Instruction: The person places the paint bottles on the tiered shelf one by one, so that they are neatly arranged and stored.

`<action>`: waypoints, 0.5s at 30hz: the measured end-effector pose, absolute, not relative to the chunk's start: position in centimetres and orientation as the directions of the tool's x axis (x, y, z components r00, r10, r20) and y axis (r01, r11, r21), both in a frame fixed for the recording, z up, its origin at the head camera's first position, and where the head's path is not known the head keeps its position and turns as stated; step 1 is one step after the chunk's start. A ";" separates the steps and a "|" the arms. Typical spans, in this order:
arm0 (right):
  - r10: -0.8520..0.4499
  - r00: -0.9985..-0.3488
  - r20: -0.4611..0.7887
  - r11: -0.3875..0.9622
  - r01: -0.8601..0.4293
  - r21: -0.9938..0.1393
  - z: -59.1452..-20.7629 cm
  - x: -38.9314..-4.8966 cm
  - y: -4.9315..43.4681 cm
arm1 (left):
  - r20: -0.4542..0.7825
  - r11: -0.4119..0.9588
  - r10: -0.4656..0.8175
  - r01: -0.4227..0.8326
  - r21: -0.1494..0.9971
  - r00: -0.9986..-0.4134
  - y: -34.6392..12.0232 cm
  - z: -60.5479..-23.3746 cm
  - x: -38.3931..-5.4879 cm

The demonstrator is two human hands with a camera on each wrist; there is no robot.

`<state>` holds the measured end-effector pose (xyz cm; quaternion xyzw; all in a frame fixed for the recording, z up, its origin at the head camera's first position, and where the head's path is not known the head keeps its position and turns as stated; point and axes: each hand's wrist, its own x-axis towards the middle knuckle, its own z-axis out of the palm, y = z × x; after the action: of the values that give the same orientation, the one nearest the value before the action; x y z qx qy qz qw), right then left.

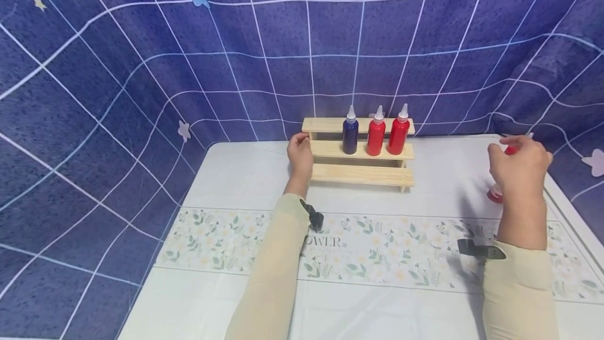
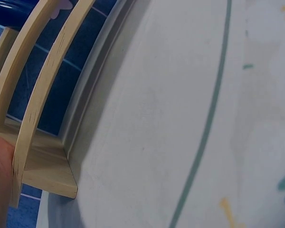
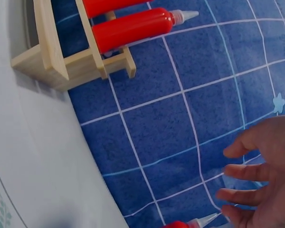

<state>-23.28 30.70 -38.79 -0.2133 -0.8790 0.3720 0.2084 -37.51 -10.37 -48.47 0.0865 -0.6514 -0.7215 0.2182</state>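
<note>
A three-tier wooden rack (image 1: 360, 173) stands at the back of the table. On its middle tier are a dark blue squeeze bottle (image 1: 350, 137) and two red squeeze bottles (image 1: 375, 138), upright, with pointed clear tips. My left hand (image 1: 300, 156) grips the rack's left end; in the left wrist view only one digit (image 2: 0, 175) shows against a shelf end. At the right, my right hand (image 1: 522, 167) hovers with its fingers apart and nothing between them. Just past them is another red squeeze bottle (image 1: 511, 149), mostly hidden by the hand in the head view.
A small red object with a clear part (image 1: 495, 193) lies beside the right wrist, partly covered. A flower-patterned strip (image 1: 368, 256) crosses the white table (image 1: 245, 172). A blue gridded curtain (image 1: 264, 30) hangs behind and at the sides.
</note>
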 end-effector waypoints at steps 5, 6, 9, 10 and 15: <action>0.616 -0.744 0.260 0.589 0.216 -0.778 -39.4 -23.4 31.2 | 0.167 -0.047 -0.432 0.207 0.977 -0.887 -10.3 -48.5 -37.5; 0.628 -0.730 0.269 0.587 0.217 -0.780 -39.5 -23.4 31.3 | 0.166 -0.049 -0.431 0.206 0.977 -0.887 -10.3 -48.5 -37.5; 0.648 -0.709 0.279 0.585 0.229 -0.778 -39.8 -23.4 31.7 | 0.162 -0.055 -0.428 0.205 0.977 -0.889 -10.4 -48.5 -37.5; 0.652 -0.706 0.276 0.583 0.233 -0.779 -39.9 -23.3 31.7 | 0.162 -0.056 -0.428 0.205 0.977 -0.889 -10.4 -48.6 -37.6; 0.675 -0.698 0.241 0.546 0.252 -0.799 -40.1 -23.2 32.1 | 0.168 -0.064 -0.420 0.213 0.975 -0.892 -10.5 -48.7 -37.6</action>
<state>-23.22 32.12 -40.13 -0.2772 -0.8359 0.3876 0.2724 -37.63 -10.54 -48.65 0.0795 -0.6482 -0.7252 0.2183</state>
